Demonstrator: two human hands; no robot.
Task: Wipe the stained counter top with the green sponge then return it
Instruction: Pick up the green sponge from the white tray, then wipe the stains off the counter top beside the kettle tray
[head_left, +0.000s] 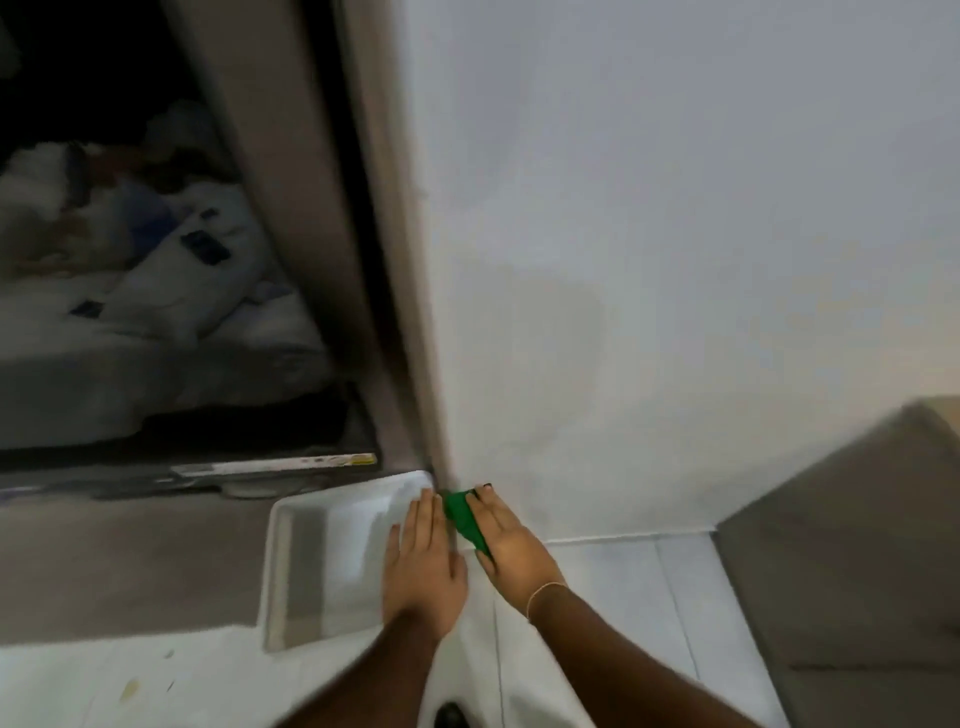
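Observation:
The green sponge (464, 517) lies at the foot of the white wall, in the corner by the door frame. My right hand (511, 540) lies on top of it, fingers stretched along it and pressing it down. My left hand (423, 558) rests flat, fingers apart, on the right rim of a white tray (291, 566), just left of the sponge. The white tiled counter top (597, 597) runs under both hands. Yellowish stains (130, 688) mark the white surface at the lower left. The picture is blurred.
A white wall (675, 260) rises right behind the sponge. A grey door frame (384, 260) stands at its left, with a dim room and white bedding (156, 312) beyond. A grey slab (857, 545) is at the right. A dark round object (451, 716) sits at the bottom edge.

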